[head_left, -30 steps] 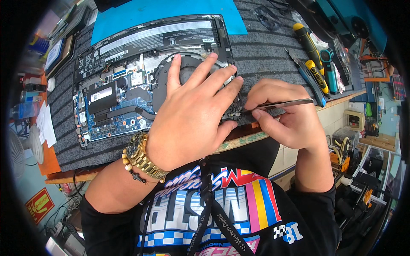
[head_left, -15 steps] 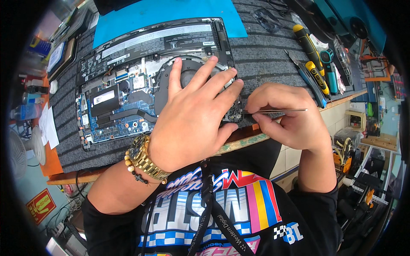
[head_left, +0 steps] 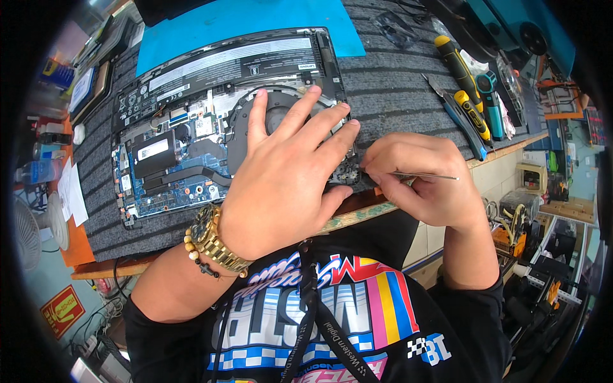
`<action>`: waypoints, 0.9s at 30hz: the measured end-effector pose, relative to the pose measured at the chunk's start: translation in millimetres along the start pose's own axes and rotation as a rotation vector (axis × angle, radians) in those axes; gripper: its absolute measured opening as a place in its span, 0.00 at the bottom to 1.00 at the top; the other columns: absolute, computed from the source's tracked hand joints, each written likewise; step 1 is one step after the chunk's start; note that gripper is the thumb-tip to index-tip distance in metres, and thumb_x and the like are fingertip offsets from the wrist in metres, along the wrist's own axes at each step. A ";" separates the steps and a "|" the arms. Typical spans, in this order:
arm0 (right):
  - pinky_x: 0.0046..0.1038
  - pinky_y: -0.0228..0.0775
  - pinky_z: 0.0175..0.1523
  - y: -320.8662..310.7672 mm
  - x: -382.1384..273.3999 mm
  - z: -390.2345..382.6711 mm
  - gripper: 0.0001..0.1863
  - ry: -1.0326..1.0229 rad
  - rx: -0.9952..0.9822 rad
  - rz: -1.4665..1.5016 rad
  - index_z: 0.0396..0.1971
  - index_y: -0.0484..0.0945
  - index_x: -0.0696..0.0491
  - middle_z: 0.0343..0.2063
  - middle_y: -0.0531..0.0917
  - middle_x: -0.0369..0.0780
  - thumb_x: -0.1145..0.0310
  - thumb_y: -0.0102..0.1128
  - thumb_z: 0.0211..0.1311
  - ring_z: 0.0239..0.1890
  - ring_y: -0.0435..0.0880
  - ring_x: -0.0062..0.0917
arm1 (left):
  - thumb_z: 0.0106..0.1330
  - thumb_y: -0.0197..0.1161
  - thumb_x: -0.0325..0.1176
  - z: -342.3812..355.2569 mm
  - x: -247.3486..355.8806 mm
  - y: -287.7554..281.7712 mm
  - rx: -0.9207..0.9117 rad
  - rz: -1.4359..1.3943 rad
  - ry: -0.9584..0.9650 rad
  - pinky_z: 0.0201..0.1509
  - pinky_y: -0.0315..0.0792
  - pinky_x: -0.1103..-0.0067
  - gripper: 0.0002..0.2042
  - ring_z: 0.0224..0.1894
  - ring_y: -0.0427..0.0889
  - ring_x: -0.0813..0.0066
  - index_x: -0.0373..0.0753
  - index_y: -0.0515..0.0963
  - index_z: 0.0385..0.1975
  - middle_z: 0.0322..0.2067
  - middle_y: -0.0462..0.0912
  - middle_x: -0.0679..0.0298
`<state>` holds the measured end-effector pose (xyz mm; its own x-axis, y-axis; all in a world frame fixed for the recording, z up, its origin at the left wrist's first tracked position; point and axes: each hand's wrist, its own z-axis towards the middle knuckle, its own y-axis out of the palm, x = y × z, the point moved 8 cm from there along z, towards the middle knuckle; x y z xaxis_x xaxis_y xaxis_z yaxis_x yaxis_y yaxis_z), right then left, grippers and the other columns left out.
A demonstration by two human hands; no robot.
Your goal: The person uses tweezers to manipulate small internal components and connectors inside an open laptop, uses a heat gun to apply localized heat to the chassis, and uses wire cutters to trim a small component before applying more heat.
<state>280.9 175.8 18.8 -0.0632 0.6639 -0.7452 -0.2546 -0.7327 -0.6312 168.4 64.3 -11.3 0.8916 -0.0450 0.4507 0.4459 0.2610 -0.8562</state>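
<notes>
An opened laptop [head_left: 211, 153] lies bottom side up on the bench, its battery [head_left: 230, 67], blue circuit board [head_left: 172, 201] and black fan exposed. My left hand [head_left: 287, 159] rests spread over the fan and the near right part of the chassis, hiding much of it. At the laptop's right edge, my right hand [head_left: 415, 172] pinches slim metal tweezers [head_left: 440, 176], whose back end sticks out to the right. Their tips are at the near right corner, mostly covered by my fingers.
A grey striped mat [head_left: 389, 96] covers the bench, with a blue mat [head_left: 255, 32] behind the laptop. To the right lie pliers [head_left: 456, 121], yellow-black screwdrivers [head_left: 472, 115] and a teal tool [head_left: 490, 105]. Papers [head_left: 73, 198] hang at the left.
The back end of the tweezers has dipped slightly, and my right fingers have shifted a little left against the laptop's edge. My left hand stays spread on the laptop.
</notes>
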 end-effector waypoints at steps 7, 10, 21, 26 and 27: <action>0.33 0.81 0.39 -2.3 4.5 -2.3 0.08 0.048 0.051 0.059 0.35 0.84 0.58 0.31 0.87 0.41 0.85 0.71 0.58 0.33 0.88 0.36 | 0.60 0.82 0.41 0.1 -0.4 -0.2 -0.003 0.003 0.000 0.85 0.45 0.33 0.38 0.85 0.65 0.46 0.42 0.80 0.73 0.77 0.76 0.58; 0.32 0.82 0.38 -1.8 5.3 -2.6 0.07 0.098 0.056 0.057 0.36 0.85 0.58 0.31 0.87 0.41 0.84 0.72 0.59 0.31 0.89 0.34 | 0.60 0.82 0.41 0.3 0.0 -0.5 -0.004 0.004 0.003 0.85 0.45 0.33 0.38 0.85 0.65 0.46 0.42 0.80 0.73 0.77 0.76 0.58; 0.37 0.81 0.37 3.4 -6.0 18.8 0.07 0.168 -0.036 -0.032 0.36 0.81 0.59 0.29 0.86 0.47 0.81 0.69 0.60 0.30 0.89 0.43 | 0.60 0.81 0.41 0.4 -0.6 0.2 -0.011 -0.001 -0.003 0.84 0.45 0.32 0.37 0.85 0.65 0.45 0.42 0.81 0.72 0.77 0.76 0.58; 0.39 0.79 0.35 4.5 -11.0 20.2 0.07 0.103 -0.060 -0.073 0.37 0.80 0.59 0.26 0.84 0.47 0.81 0.69 0.61 0.28 0.87 0.46 | 0.61 0.81 0.41 0.6 -1.0 -0.4 0.000 -0.008 -0.008 0.84 0.44 0.32 0.34 0.85 0.64 0.45 0.42 0.81 0.70 0.77 0.76 0.58; 0.39 0.79 0.35 3.1 -10.6 20.5 0.07 0.103 -0.062 -0.072 0.37 0.80 0.59 0.26 0.84 0.47 0.81 0.69 0.61 0.28 0.87 0.46 | 0.61 0.81 0.41 0.5 -1.1 -0.6 0.000 -0.008 -0.010 0.84 0.44 0.32 0.34 0.85 0.64 0.45 0.42 0.81 0.70 0.77 0.76 0.58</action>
<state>261.0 169.6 29.1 0.0529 0.6987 -0.7134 -0.1949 -0.6935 -0.6936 167.1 64.7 -11.2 0.8873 -0.0379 0.4597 0.4529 0.2610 -0.8525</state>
